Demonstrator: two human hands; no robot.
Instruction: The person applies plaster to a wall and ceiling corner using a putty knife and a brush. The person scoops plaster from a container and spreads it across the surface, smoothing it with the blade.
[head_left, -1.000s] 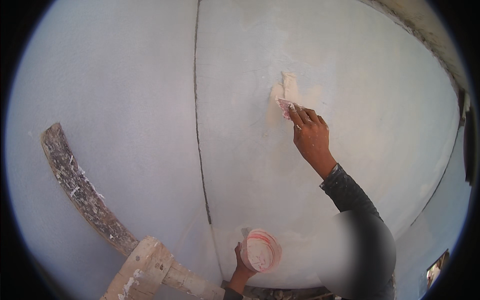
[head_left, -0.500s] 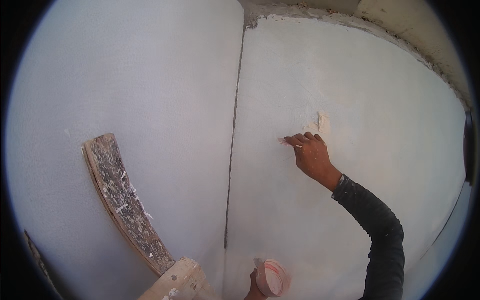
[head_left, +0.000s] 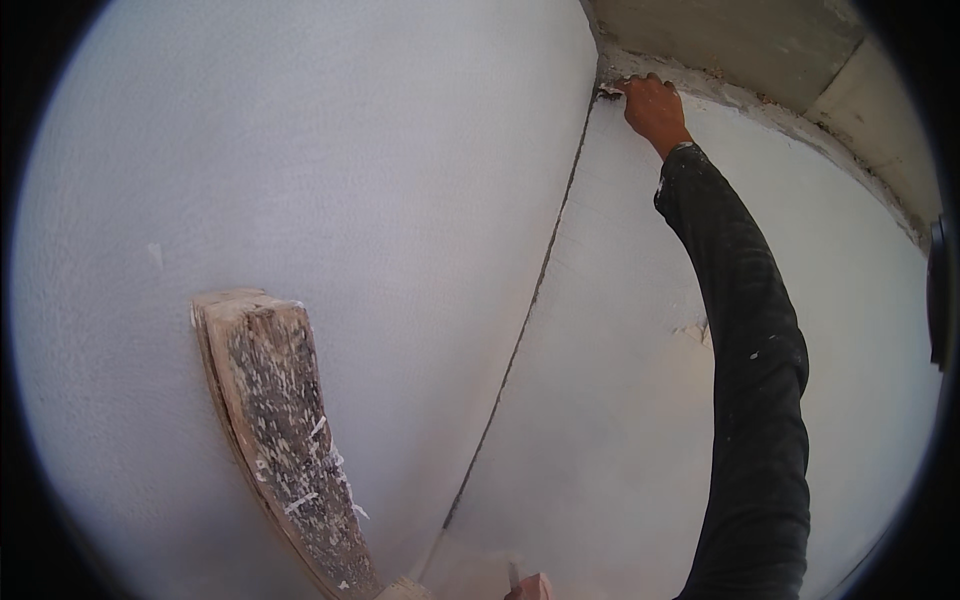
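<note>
My right hand [head_left: 655, 112] is raised to the top of the dark crack [head_left: 545, 270] in the white wall [head_left: 430, 200]. Its fingers are pinched round a small flat scraper [head_left: 609, 93], mostly hidden by the hand, at the crack's upper end. At the bottom edge only a bit of a pinkish tub [head_left: 537, 588] shows, with a thin upright blade [head_left: 513, 573] beside it. Of my left hand, at most a sliver by the tub comes into view. A rough pale putty patch [head_left: 692, 333] is on the wall beside my right forearm.
A plaster-spattered wooden plank [head_left: 285, 430] juts up at the lower left, close to the wall. Along the top right, a rough ledge [head_left: 740, 90] meets a grey-brown ceiling surface [head_left: 750, 45]. Something dark [head_left: 937, 295] stands at the far right rim.
My right hand has gone up and left, from beside the putty patch to the crack's top. The view has shifted; the tub and left hand have slid mostly below the lower edge.
</note>
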